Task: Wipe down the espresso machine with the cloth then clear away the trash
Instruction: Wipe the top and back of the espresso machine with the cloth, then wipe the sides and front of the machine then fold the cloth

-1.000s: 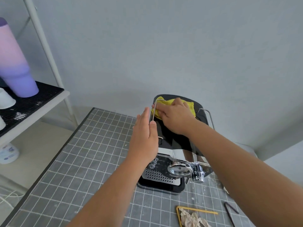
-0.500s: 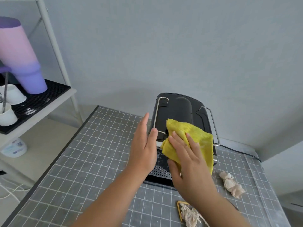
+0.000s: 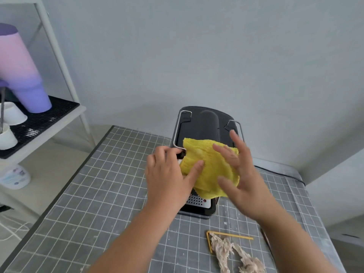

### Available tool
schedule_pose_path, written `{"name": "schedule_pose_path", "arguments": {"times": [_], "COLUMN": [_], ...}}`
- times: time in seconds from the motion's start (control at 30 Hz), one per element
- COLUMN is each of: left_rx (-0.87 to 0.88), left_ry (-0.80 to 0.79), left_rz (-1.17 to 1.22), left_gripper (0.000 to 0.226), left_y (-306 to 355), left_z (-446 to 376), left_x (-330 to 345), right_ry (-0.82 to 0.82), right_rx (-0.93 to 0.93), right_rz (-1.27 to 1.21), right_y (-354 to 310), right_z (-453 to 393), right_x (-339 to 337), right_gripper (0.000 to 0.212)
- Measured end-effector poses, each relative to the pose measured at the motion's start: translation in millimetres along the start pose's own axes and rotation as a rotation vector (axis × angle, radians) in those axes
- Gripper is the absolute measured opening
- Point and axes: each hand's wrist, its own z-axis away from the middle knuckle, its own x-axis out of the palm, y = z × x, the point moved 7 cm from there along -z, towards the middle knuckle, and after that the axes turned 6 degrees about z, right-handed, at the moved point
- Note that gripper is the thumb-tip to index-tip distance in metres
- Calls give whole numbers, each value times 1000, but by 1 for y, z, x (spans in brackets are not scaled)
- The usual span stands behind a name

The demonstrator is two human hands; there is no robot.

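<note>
The yellow cloth point(image 3: 208, 166) is draped over the front of the black espresso machine point(image 3: 204, 127), hiding most of its face; only the perforated drip tray point(image 3: 196, 200) at its foot shows below the cloth's lower edge. The machine stands toward the far edge of the bench point(image 3: 98, 194), near the wall, with two wire rails along the left and right sides of its top and a black cord point(image 3: 279, 173) trailing off to the right.

The right hand point(image 3: 240, 174) lies on the cloth with its fingers spread wide and straight, the palm over the cloth's right part; it is blurred. The left hand point(image 3: 169, 174) sits at the machine's left side: its thumb presses on the cloth's left edge, while its fingers are curled near the front end of the left rail, though whether they grip the rail I cannot tell.

On the gridded grey mat that covers the bench, toward the near edge and in front of the machine, lie crumpled brownish paper scraps point(image 3: 234, 255), just beside a thin bent yellow strip point(image 3: 222, 235).

To the left, well apart from the bench, a white shelf point(image 3: 49, 123) carries a black ridged mat, a pink-to-purple tumbler point(image 3: 21, 75) and white cups point(image 3: 11, 117). A white plastic bottle point(image 3: 14, 176) sits on a lower level beneath it
</note>
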Motion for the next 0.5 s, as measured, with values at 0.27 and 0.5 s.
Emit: {"name": "schedule_pose_path", "arguments": {"times": [0.27, 0.5], "left_rx": [95, 331], "left_ry": [-42, 2], "left_rz": [-244, -295], "left_gripper": [47, 21], "left_y": [26, 48], "left_z": [-10, -6], "left_x": [-12, -6], "right_ry": [439, 417], "right_rx": [164, 254], "right_rz": [94, 160], "right_y": [47, 64], "right_z": [-1, -27], "right_x": [-50, -45], "right_gripper": [60, 49]}}
